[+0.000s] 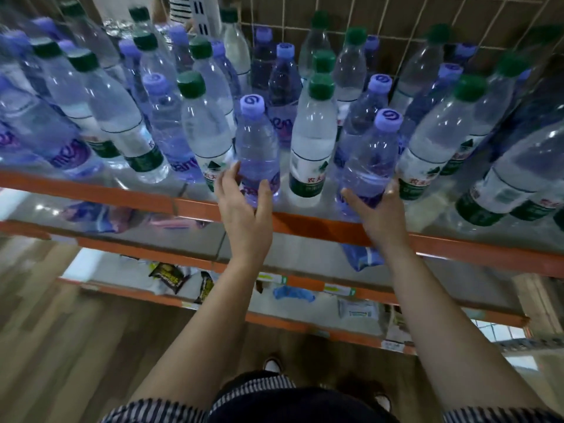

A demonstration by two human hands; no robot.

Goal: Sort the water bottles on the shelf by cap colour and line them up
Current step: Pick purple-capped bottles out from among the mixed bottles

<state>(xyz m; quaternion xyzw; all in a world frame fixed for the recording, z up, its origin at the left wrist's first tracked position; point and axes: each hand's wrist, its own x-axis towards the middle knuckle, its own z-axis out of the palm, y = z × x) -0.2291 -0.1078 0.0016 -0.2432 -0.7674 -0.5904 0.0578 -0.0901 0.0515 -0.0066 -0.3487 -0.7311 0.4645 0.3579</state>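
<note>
Orange shelf edge, packed to the lip, little spare room. Left hand grasps purple-capped bottle, right hand grasps second purple-capped bottle, both water-filled; green-capped bottle between.

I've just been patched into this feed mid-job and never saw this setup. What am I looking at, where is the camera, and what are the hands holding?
No machine here: a person works with two bare hands. The single picture comes from a wide-angle camera on their head, looking forward and down, so the arms reach in from below. The orange-edged shelf holds many standing water bottles, green and purple caps mixed. The left hand grips a purple-capped bottle at the front edge; the right hand grips a second purple-capped bottle. A green-capped bottle stands between them.
</note>
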